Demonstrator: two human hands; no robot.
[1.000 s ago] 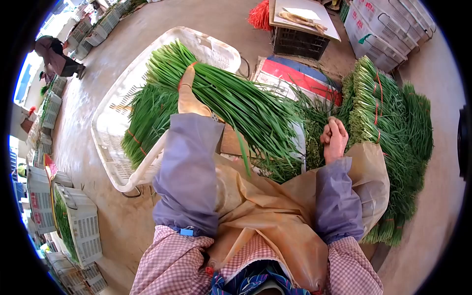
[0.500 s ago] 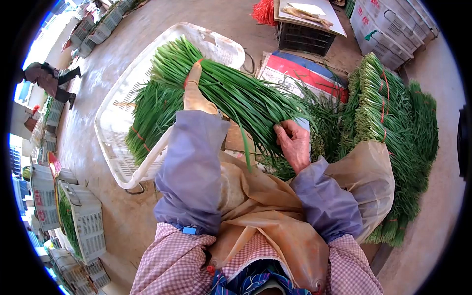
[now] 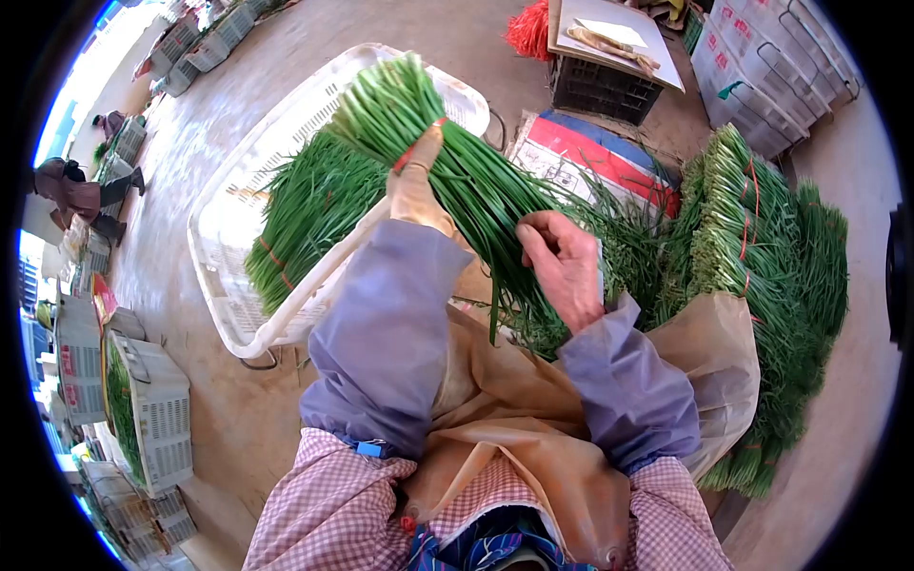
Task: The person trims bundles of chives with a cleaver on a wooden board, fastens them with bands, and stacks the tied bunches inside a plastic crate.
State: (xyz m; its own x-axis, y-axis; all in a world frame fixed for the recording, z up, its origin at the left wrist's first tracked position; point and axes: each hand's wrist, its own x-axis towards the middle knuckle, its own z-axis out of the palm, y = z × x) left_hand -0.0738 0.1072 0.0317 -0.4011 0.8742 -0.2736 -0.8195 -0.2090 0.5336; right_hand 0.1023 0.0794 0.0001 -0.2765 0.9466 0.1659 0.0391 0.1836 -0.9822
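My left hand, in a tan glove, is closed around a bunch of green chives just below its red band. The pale cut ends point up and left, while the long leaves hang toward my right hand. That bare hand has its fingers curled and pinched at the leaves' edge; what lies between the fingertips is hidden. Beneath the held bunch, more banded chives lie in a white plastic basket. Loose chives are heaped beyond my right hand.
Stacked chive bunches with red bands stand at the right. A board rests on a black crate at the back, near white crates. Another person is at the far left, by more crates.
My left hand and the chive bunch have moved right and tilted more steeply. My right hand has shifted slightly and its fingers have curled differently. The person at the far left has moved.
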